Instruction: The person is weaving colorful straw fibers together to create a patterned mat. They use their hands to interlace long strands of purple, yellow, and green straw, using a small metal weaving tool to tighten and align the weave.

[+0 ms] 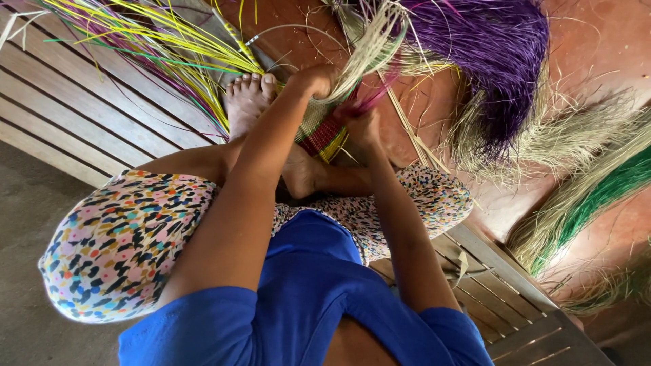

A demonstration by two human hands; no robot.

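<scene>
- Slatted wooden decking [74, 102] runs across the scene, meeting a reddish-brown floor [597, 47] on one side and a grey concrete strip [27, 224] on the other.
- Seated on the slats, a person in a blue top [305, 298] and speckled, many-coloured trousers [122, 244] sits with legs folded, one bare foot [247, 98] resting flat ahead.
- Big bundle of purple-dyed fibre [488, 47] lies on the reddish floor, its ends spilling over pale, undyed straw [576, 135].
- Green-dyed strands [597, 196] sweep across the floor beside it, mixed with more pale straw.
- Loose yellow, green and pink strands [163, 47] fan out over the decking, just beside the bare foot.
- Between the two hands, a partly woven piece [322, 129] — banded in red, green and yellow — sits just ahead of the foot, its unworked pale strands rising from the top edge.
- Left hand [313, 80] is clenched around a tuft of those pale strands, above the woven piece.
- Right hand [363, 125] grips the woven piece at its edge — pink strands pass by its fingers, which are mostly hidden from view.
</scene>
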